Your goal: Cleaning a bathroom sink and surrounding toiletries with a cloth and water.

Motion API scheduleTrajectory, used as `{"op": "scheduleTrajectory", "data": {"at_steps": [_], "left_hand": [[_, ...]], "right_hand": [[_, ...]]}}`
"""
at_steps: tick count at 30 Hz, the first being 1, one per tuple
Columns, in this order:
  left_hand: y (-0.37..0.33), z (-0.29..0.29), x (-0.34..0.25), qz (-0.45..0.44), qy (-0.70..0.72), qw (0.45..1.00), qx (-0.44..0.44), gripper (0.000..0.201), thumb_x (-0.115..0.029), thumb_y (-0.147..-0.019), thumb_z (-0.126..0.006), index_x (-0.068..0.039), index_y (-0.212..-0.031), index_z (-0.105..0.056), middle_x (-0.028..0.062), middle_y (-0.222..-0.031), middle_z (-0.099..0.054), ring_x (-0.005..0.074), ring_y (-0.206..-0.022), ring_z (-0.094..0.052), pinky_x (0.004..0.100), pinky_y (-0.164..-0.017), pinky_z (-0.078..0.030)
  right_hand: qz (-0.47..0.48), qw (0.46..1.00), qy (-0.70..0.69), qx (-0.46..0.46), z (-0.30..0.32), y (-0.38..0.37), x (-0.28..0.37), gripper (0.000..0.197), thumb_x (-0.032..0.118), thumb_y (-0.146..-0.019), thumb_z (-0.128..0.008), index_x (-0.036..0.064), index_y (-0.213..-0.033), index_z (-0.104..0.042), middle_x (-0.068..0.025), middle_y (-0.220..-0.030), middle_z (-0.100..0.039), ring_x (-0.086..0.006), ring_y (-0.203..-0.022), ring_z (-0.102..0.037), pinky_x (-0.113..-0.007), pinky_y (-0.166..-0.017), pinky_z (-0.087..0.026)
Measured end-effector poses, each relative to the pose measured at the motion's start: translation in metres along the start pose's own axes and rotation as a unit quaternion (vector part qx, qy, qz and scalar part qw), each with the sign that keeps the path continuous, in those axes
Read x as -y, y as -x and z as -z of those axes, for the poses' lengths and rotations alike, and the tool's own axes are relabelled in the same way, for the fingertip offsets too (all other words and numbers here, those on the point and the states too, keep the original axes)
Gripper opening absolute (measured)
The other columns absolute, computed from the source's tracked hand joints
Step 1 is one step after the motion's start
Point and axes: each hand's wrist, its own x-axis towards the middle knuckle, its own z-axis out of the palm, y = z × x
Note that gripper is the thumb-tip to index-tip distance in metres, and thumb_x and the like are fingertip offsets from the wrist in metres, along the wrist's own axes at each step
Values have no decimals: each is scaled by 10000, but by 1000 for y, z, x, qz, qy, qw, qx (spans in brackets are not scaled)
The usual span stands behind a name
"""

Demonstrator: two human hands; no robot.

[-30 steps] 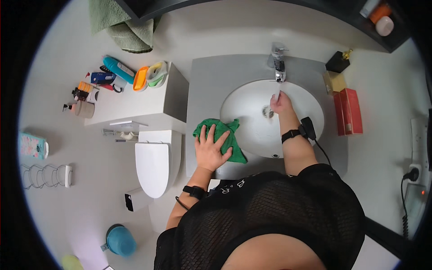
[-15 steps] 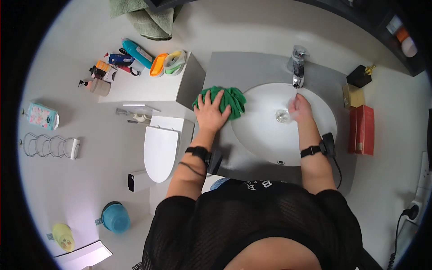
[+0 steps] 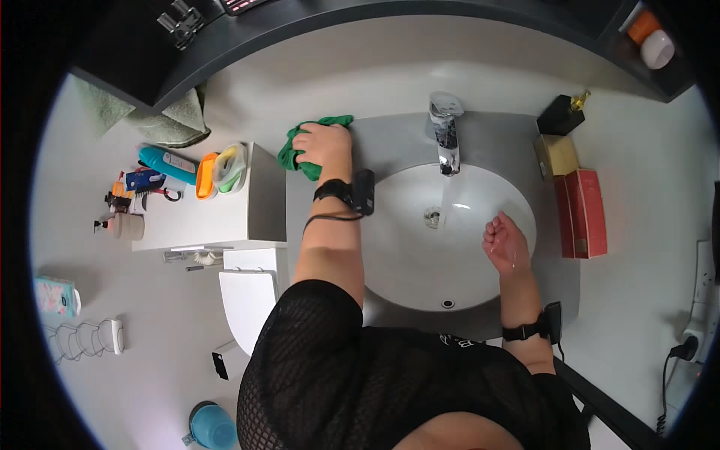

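Observation:
My left hand (image 3: 325,145) presses a crumpled green cloth (image 3: 291,159) onto the back left corner of the grey counter (image 3: 401,135). Its fingers curl over the cloth, part of which hangs past the counter's left edge. Over the right side of the white oval sink (image 3: 397,262), my right hand (image 3: 505,244) is held palm up, wet and loosely cupped, with nothing visible in it. A thin stream of water falls from the chrome faucet (image 3: 447,135) near the drain (image 3: 433,217); the right hand is apart from it.
Red boxes (image 3: 589,214), a yellow box (image 3: 556,155) and a black bottle (image 3: 561,115) line the right side. A white cabinet (image 3: 210,225) with bottles and orange and white containers stands left, behind the toilet (image 3: 246,300). A dark shelf (image 3: 360,16) overhangs the back.
My left hand has moved with the cloth from beside the sink to the counter's back left corner. My right hand has come away from under the faucet toward the sink's right side.

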Motion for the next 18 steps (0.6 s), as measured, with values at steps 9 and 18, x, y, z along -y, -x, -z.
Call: {"op": "scheduleTrajectory", "data": {"at_steps": [9,18], "left_hand": [[99,-3,-46,-407,50,910,54,433,-284,-725,-541,-200,-1148,-498,104,-1125,-453,255,-1089,-408,491,-852,-320],[138,19,17,-599,94,787,117,389,-209,-659,-603,-207,-1046,-567,92,-1067,-476,250,-1044,-440,490,-813,-338]], "right_hand": [[7,1000,2,27,-9,10,-4,241,262,-829,-540,111,-652,-480,-18,-620,-478,-125,-551,-434,-231,-510,-353],[-15,999,3,35,4,15,-24,217,255,-821,-552,113,-666,-494,-17,-629,-498,-134,-570,-452,-233,-525,-363]]}}
